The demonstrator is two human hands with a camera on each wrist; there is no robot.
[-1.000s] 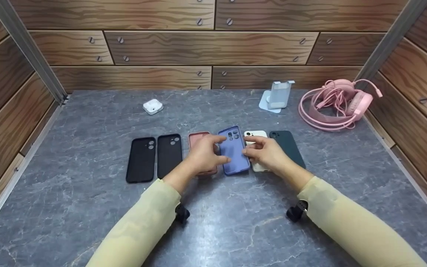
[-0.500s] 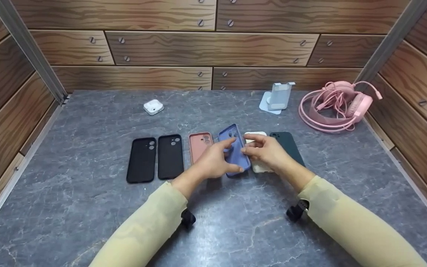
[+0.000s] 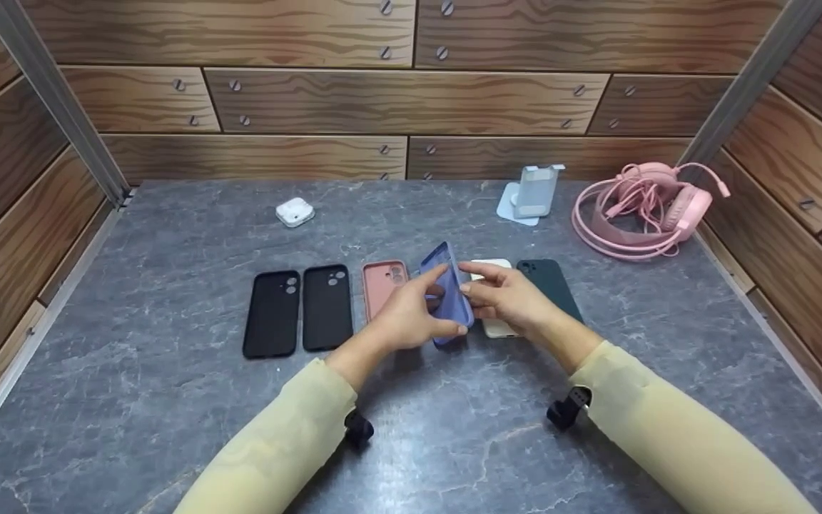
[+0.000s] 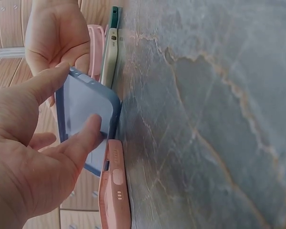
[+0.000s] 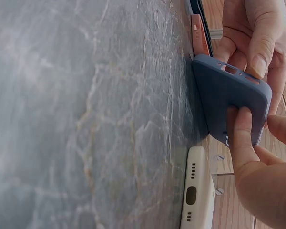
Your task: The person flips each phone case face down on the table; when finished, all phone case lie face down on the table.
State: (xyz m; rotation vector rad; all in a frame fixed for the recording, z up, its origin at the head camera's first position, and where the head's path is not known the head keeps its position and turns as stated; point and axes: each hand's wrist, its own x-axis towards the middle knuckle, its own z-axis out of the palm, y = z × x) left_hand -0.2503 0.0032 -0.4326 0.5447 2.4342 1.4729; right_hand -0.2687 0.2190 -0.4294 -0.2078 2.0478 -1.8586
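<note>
A blue phone case [image 3: 455, 305] stands tilted in the middle of the row, its right edge raised and its hollow side turned left. My left hand [image 3: 405, 314] grips it, thumb at the bottom edge and a finger inside the hollow [image 4: 78, 109]. On the other side my right hand [image 3: 514, 298] holds the case, two fingertips against its back [image 5: 219, 90]. The pink phone case [image 3: 380, 285] lies left of it, partly covered by my left hand. A white phone case [image 3: 500, 328] lies under my right hand, mostly hidden.
Two black phone cases [image 3: 272, 314] lie at the left, a dark green one [image 3: 552, 289] at the right. Farther back are a white earphone case [image 3: 295, 212], a light blue phone stand [image 3: 536, 196] and pink headphones [image 3: 646, 214]. Wood-patterned walls [image 3: 411, 100] enclose the table.
The blue case has gone from lying nearly flat to tilted steeply, its right edge rising. My left hand has moved right, onto the case; the right hand has stayed almost in place.
</note>
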